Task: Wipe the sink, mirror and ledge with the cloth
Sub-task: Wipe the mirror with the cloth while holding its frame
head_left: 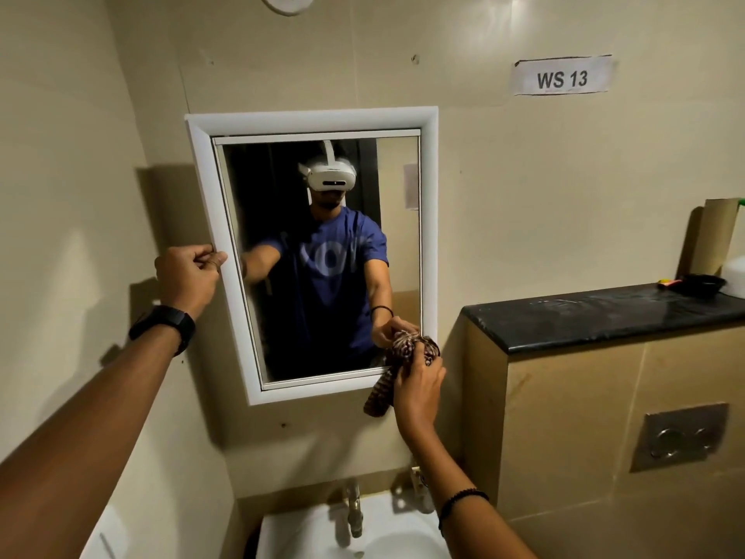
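Cloth at the mirror's lower right corner

Much of the cloth (405,345) is buried in the right hand (417,387), whose fingers curl tightly round a bunched, striped wad. That wad is pressed to the lower right corner of the mirror (322,256), and a loose tail hangs below the white frame. The fingertips are hidden behind the fabric. The left hand (189,272) pinches the frame's left edge, thumb on the front and fingers folded, but whether they reach behind the frame cannot be told.

The sink (314,530) is cut off by the bottom of the view, so only its back rim and part of the bowl show, with a tap (354,510) standing on it. A second fitting beside the tap is blurred and half covered by the right forearm. The dark ledge (604,312) runs off the right edge. At its far end sit a black dish (699,282), a cardboard tube (715,240) and a white container (735,276), which is cropped.

On the wall are a label (562,79) reading "WS 13" and a metal flush plate (679,435). A watch (165,326) is on the left wrist.
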